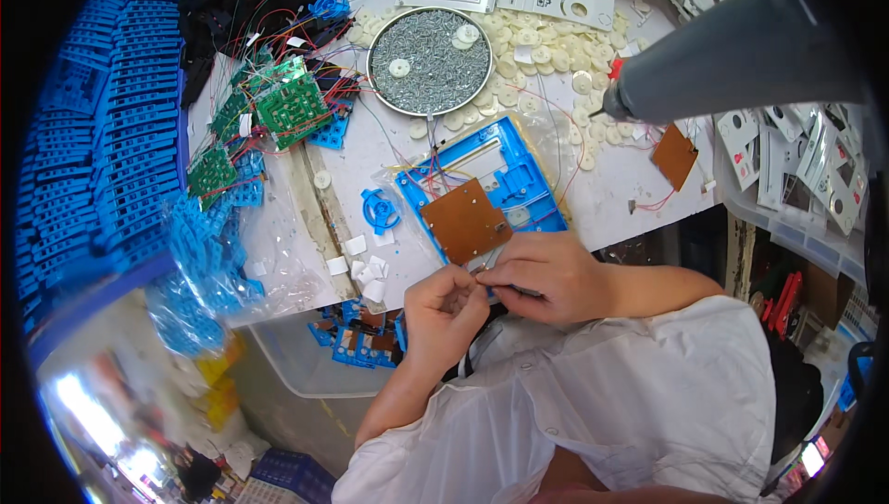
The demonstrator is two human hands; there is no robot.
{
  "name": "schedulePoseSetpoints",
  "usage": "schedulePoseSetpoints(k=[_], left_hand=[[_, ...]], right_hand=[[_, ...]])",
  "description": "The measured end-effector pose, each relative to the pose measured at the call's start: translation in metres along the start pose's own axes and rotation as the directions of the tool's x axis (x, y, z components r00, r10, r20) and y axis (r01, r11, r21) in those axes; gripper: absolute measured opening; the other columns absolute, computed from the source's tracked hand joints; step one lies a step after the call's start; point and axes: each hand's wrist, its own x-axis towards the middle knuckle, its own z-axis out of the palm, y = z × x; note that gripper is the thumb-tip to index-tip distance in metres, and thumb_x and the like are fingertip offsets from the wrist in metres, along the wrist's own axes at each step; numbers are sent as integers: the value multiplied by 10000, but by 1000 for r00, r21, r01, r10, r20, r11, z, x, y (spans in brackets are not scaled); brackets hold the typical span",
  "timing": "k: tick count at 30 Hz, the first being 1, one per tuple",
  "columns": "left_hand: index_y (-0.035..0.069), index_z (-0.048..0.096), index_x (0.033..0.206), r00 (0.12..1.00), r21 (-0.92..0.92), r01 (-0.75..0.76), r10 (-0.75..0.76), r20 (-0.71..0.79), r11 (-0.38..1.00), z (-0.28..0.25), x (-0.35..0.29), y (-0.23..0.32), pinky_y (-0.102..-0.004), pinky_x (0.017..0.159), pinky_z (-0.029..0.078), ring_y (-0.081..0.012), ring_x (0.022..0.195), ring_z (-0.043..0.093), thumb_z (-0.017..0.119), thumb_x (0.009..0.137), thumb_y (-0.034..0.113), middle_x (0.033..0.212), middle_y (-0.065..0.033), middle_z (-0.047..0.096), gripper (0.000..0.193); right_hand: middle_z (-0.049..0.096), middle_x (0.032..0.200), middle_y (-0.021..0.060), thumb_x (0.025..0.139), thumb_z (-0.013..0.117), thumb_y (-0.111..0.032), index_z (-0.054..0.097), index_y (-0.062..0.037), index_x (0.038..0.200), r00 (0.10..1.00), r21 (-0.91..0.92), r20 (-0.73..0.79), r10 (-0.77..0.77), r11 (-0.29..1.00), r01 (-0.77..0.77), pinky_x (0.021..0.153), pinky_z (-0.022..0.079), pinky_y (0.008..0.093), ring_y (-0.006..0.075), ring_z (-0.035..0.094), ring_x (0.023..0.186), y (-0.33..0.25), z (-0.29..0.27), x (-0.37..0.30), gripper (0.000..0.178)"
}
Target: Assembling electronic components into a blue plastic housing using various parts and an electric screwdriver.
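My left hand (447,311) and my right hand (548,274) meet at the table's front edge, fingertips pinched close together. Between them is something small and thin that I cannot make out. Just beyond lies a blue plastic housing (526,169), tilted on the table. A brown circuit board (463,223) rests over its near left part, with thin wires running from its far side. The right hand's knuckles sit close to the near edge of the housing.
A grey power screwdriver (732,55) hangs at the right, tip over the table. Behind the housing stands a round tray of screws (426,73) among cream discs (556,50). Green circuit boards (292,106) and stacked blue parts (120,133) lie left; another brown board (674,157) lies right.
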Motion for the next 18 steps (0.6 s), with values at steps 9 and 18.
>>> schedulePoseSetpoints(k=[9, 18], left_hand=[[4, 614, 880, 1000, 65, -27, 27, -1, 997, -2, 0, -5, -165, 585, 355, 30, 688, 484, 633, 940, -74, 798, 62, 594, 100], [-9, 615, 894, 998, 37, -55, 55, -2, 998, 1, -1, -5, -168, 591, 361, 27, 693, 484, 624, 944, -78, 804, 55, 590, 86]], right_hand=[[650, 854, 80, 790, 777, -9, 720, -41, 1043, 1000, 8, -13, -2, 1000, 2, 669, 540, 372, 262, 667, 786, 0, 0, -1, 261], [641, 794, 67, 838, 773, -45, 710, -71, 989, 990, 112, -5, 142, 984, -141, 617, 529, 364, 248, 655, 694, 2, 2, 1, 166]])
